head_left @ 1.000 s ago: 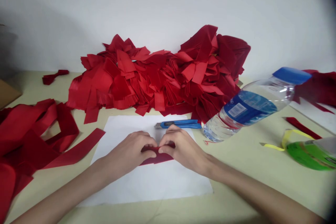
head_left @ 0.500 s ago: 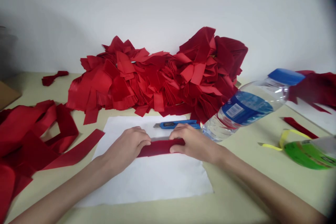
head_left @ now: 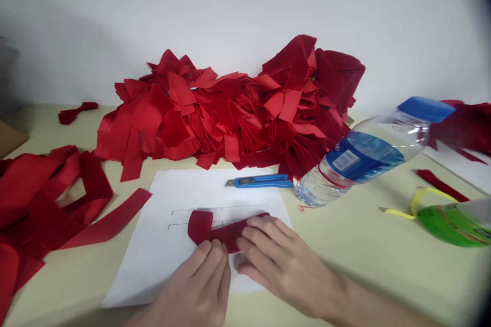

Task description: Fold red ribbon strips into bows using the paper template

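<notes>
Left hand (head_left: pixel 201 281) and right hand (head_left: pixel 283 260) now sit closer in, touching the strip (head_left: pixel 229 237), closure unclear; I judge it soft, light: pinch edges.

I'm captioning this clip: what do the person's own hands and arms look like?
The left hand and right hand are ungloved, with no rings visible. The right forearm shows no sleeve, watch or bracelet; little of the left forearm is in view.
</notes>
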